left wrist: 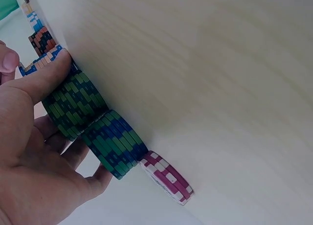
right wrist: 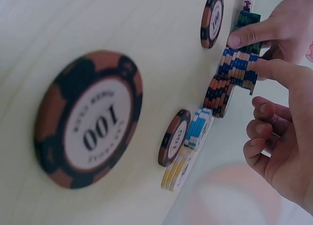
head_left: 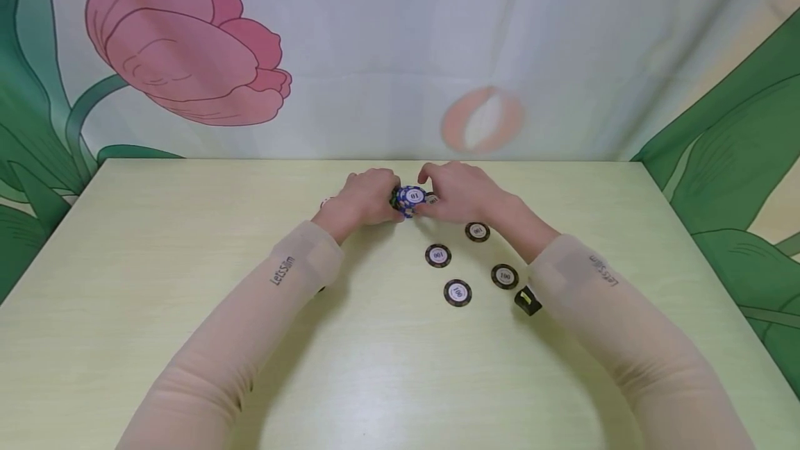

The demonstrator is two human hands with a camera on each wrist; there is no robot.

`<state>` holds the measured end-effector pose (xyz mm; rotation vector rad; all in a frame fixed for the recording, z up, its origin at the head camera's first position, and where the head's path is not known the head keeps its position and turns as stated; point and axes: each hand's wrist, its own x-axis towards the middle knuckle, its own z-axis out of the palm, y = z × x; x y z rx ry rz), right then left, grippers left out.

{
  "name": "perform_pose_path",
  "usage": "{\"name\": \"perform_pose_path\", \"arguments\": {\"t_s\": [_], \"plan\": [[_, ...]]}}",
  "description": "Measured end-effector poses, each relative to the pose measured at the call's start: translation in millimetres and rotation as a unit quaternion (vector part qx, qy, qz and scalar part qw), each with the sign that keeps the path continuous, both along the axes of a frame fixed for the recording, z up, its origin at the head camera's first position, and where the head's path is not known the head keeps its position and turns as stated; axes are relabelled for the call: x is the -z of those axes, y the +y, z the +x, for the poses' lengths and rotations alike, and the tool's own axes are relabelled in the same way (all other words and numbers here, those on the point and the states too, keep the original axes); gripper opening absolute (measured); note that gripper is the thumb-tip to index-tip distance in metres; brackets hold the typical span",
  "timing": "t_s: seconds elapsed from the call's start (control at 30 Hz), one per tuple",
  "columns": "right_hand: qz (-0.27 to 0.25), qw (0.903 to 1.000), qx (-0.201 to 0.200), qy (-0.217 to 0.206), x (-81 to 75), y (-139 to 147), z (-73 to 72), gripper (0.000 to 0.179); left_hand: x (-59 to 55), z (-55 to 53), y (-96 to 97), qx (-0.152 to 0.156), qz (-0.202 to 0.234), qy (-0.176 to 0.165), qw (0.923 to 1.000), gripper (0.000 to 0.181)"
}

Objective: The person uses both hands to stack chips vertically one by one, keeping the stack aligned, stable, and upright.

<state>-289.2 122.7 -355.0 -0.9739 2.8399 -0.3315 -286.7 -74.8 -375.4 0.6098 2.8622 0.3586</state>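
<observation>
My left hand [head_left: 373, 194] grips a stack of blue-and-beige poker chips [head_left: 412, 196] near the table's back edge, its thumb along the front. In the left wrist view, its other fingers reach behind a green stack [left wrist: 76, 105] and a green-and-blue stack [left wrist: 115, 143]. My right hand [head_left: 461, 189] comes from the other side, and its thumb touches the blue chips. Its other fingers hang loosely curled, apart from the chips, in the right wrist view. Beside the blue stack stands a brown-and-black stack [right wrist: 218, 95].
Magenta-and-white chips [left wrist: 168, 178] end the row at one side; light-blue [right wrist: 198, 129] and yellow chips [right wrist: 177, 171] continue it at the other. Several loose black-and-brown 100 chips, one nearer me [head_left: 458, 292], lie in front. A small black object [head_left: 528, 301] sits beside the right sleeve.
</observation>
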Motion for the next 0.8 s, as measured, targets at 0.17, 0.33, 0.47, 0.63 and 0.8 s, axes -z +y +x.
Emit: {"name": "perform_pose_path", "arguments": {"t_s": [0.17,0.33,0.47,0.63,0.8], "plan": [[-0.009,0.9999,0.002,-0.008,0.0,4.5,-0.4,0.047,0.0,0.6,0.1,0.0,0.0,0.001,1.0,0.039],[-0.025,0.9996,-0.006,-0.016,3.4,4.9,-0.5,0.041,0.2,1.5,0.4,-0.001,0.002,-0.004,1.0,0.04],[-0.029,0.9995,-0.008,-0.014,4.4,3.6,-0.2,0.039,0.6,1.4,0.6,0.001,-0.001,-0.002,1.0,0.04],[-0.027,0.9995,-0.007,-0.013,3.3,0.5,0.3,0.037,0.9,0.8,0.8,0.0,-0.004,-0.001,1.0,0.039],[-0.022,0.9996,-0.007,-0.017,3.7,-1.8,-0.8,0.037,1.0,-0.2,0.0,-0.001,-0.005,-0.001,1.0,0.039]]}}
